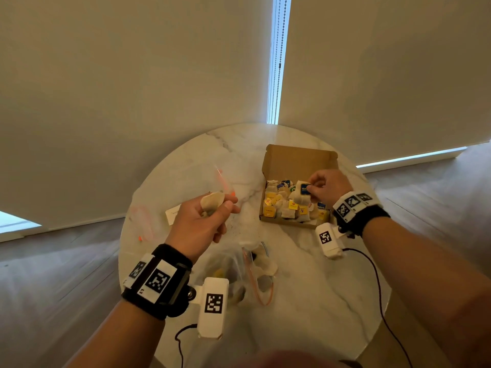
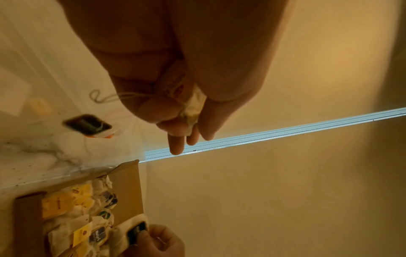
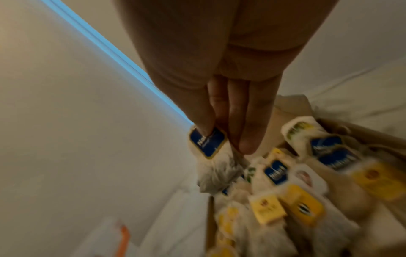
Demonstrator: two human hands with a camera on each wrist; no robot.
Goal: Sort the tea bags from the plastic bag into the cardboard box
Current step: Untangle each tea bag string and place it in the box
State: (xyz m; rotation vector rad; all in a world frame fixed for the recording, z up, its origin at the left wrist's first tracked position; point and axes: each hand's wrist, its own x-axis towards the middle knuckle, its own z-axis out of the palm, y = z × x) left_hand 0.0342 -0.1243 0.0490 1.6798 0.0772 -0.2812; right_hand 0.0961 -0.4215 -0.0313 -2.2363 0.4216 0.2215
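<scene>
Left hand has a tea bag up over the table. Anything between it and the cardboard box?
Nothing solid on the table between them. The left hand holds its tea bag left of the open cardboard box. But the right hand hangs over the box, pinching a blue-tagged tea bag.

Glossy white marble table (image 1: 305, 274) is showing grey veins; at two o'clock, matt brown cardboard box (image 1: 297, 158); at six, clear crinkled plastic bag (image 1: 233, 264); paper tea bags (image 1: 288, 211).

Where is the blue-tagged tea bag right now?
In the head view the blue-tagged tea bag hangs pinched in the right hand, just above the tea bags filling the cardboard box on the table's right side.
</scene>
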